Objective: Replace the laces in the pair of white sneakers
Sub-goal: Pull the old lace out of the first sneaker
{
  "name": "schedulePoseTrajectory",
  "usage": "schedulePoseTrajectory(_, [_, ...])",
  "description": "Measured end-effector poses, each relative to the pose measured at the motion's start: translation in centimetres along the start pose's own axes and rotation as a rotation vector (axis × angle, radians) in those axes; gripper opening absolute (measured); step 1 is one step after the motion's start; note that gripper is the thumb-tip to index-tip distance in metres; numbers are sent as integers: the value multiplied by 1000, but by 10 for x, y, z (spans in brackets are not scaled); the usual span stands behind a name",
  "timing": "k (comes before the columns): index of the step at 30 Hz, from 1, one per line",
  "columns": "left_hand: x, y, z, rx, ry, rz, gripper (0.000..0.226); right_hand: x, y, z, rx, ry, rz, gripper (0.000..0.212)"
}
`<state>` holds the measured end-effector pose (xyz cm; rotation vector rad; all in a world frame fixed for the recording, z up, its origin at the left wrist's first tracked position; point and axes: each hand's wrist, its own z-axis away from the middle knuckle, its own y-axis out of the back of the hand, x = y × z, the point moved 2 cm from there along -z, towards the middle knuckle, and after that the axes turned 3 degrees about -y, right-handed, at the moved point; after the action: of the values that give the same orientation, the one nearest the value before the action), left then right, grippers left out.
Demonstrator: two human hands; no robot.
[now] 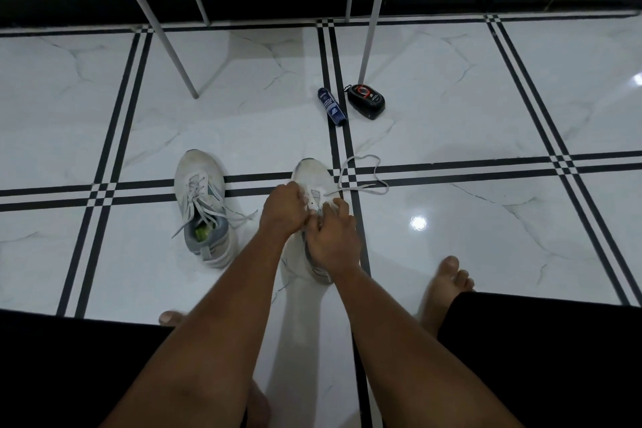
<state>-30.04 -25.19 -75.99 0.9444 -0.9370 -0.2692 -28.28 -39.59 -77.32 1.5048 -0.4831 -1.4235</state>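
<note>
White low-top sneaker (pixel 312 181) sits on the glossy marble-look floor tile (pixel 486 108) between the bare feet, toe pointing away, so both hands reach its eyelets. Left hand (pixel 283 210) curls over the upper, steadying it; right hand (pixel 333 236) pinches the flat white lace (pixel 364 177), whose slack loops off to the right. Its partly laced twin sneaker (pixel 203 205) waits alongside; blue spray can (pixel 331 106) and black polish tin (pixel 366 101) lie beyond.

Head camera looks steeply down, close over the hands (pixel 309 222), toward tiled floor (pixel 486 108).
</note>
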Motion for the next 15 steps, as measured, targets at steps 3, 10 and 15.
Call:
schedulePoseTrajectory(3, [-4,3,-1,57,47,58,7,-2,1,-1,43,-31,10,50])
schedulePoseTrajectory(10, [24,41,-18,292,261,721,21,-3,0,1,24,-14,102,44])
schedulePoseTrajectory(15, [23,69,-29,283,164,537,28,-2,-1,1,-14,-29,93,49])
